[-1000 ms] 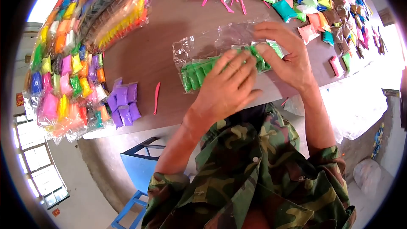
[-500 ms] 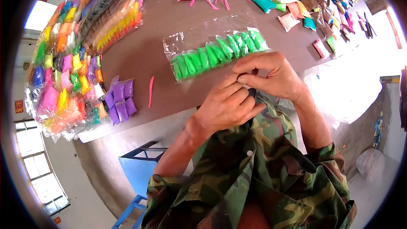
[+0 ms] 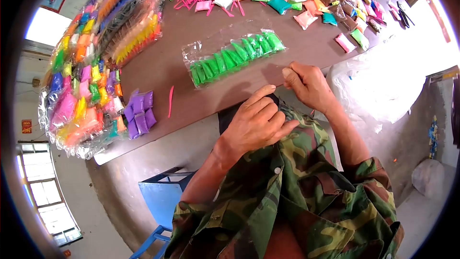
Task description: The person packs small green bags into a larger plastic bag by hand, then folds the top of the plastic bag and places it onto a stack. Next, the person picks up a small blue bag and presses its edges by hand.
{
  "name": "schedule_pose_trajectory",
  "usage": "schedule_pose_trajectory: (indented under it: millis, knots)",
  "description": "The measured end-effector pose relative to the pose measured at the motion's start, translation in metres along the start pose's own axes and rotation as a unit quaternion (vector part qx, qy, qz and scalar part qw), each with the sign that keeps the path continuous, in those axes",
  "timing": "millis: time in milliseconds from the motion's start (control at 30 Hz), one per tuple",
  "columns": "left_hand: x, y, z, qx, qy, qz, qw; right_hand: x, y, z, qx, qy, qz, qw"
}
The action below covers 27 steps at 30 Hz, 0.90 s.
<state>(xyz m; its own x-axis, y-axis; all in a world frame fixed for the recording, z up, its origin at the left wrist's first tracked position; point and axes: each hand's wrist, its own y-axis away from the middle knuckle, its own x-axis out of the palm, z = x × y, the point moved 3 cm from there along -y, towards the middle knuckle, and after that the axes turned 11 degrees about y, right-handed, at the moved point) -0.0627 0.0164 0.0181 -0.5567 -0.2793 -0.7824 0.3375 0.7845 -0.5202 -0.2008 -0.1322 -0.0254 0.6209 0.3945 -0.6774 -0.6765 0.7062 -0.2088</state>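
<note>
Holds the left hand [image 3: 256, 122] released, index finger outstretched; closes the right hand [image 3: 309, 86], thumb against forefinger, too small to tell on what. Shows, just beyond, a clear plastic bag [image 3: 191, 51] of slim green packets [image 3: 232, 57], flat on the brown tabletop [image 3: 201, 108]; farther left, a thin pink plastic tool [image 3: 170, 101], then plump purple packets [image 3: 140, 112].

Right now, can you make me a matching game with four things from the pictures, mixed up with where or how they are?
1. Green packets
2. Purple packets
3. Lone pink stick
4. Blue furniture

A. Between the purple and green packets
B. Off the table
C. Lined up in clear plastic
D. Heaped near the table's edge

Pairs: 1-C, 2-D, 3-A, 4-B
</note>
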Motion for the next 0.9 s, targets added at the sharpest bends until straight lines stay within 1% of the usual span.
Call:
schedule_pose_trajectory:
  millis: [33,67,100,133,167,200,267,300,333,400,467,533,567,600,633,700,733,800,833,867,900]
  knots:
    - [-0.001,0.002,-0.002,-0.007,0.008,0.002,1.000,-0.003,0.002,-0.005,0.017,0.039,-0.005,0.999]
    - [-0.002,0.003,-0.003,-0.013,0.016,0.003,1.000,-0.007,0.006,-0.011,0.013,0.039,-0.007,0.999]
    - [-0.004,0.003,-0.004,-0.012,0.012,0.001,1.000,-0.012,0.009,-0.018,0.017,0.098,0.028,0.995]
    - [-0.008,0.004,-0.005,-0.031,0.026,-0.021,0.999,-0.016,0.014,-0.028,0.020,0.157,0.065,0.985]
    - [-0.012,0.006,-0.004,-0.050,0.041,-0.044,0.997,-0.019,0.023,-0.044,0.048,0.169,0.116,0.978]
    - [-0.014,0.009,-0.003,-0.050,0.037,-0.046,0.997,-0.024,0.029,-0.050,0.044,0.169,0.114,0.978]
    - [-0.020,0.015,0.010,-0.101,0.008,-0.060,0.993,-0.032,0.034,-0.059,0.083,0.200,0.143,0.966]
    - [-0.025,0.020,0.018,-0.124,-0.010,-0.048,0.991,-0.039,0.035,-0.053,0.086,0.178,0.120,0.973]
    - [-0.028,0.021,0.026,-0.125,-0.010,-0.047,0.991,-0.040,0.033,-0.056,0.086,0.176,0.121,0.973]
    - [-0.037,0.016,0.052,-0.164,-0.042,-0.078,0.983,-0.044,0.022,-0.058,0.071,0.078,0.057,0.993]
    - [-0.039,0.013,0.079,-0.184,-0.038,-0.068,0.980,-0.048,0.006,-0.052,0.072,0.085,0.056,0.992]
    - [-0.041,0.003,0.103,-0.226,-0.078,-0.049,0.970,-0.052,-0.016,-0.040,0.074,0.090,0.056,0.992]
    - [-0.037,0.001,0.115,-0.242,-0.082,-0.027,0.966,-0.053,-0.026,-0.037,0.100,0.096,0.063,0.988]
    - [-0.034,-0.004,0.124,-0.246,-0.079,-0.025,0.966,-0.050,-0.035,-0.035,0.126,0.103,0.073,0.984]
    - [-0.029,-0.008,0.133,-0.263,-0.076,-0.020,0.962,-0.045,-0.044,-0.035,0.129,0.103,0.080,0.983]
    - [-0.020,-0.011,0.146,-0.286,-0.074,-0.012,0.955,-0.039,-0.063,-0.023,-0.018,0.115,-0.024,0.993]
    - [-0.013,-0.010,0.152,-0.296,-0.065,-0.008,0.953,-0.032,-0.071,-0.023,-0.016,0.112,-0.020,0.993]
    - [-0.007,-0.011,0.162,-0.309,-0.054,0.003,0.950,-0.017,-0.084,-0.023,-0.076,0.107,-0.035,0.991]
    - [-0.007,-0.011,0.165,-0.301,-0.038,0.009,0.953,-0.009,-0.090,-0.026,-0.101,0.109,-0.027,0.988]
    - [-0.007,-0.009,0.167,-0.295,-0.022,0.015,0.955,-0.003,-0.096,-0.029,-0.097,0.103,-0.023,0.990]
    - [-0.005,-0.007,0.169,-0.301,-0.023,0.022,0.953,0.004,-0.102,-0.030,-0.125,0.105,-0.026,0.986]
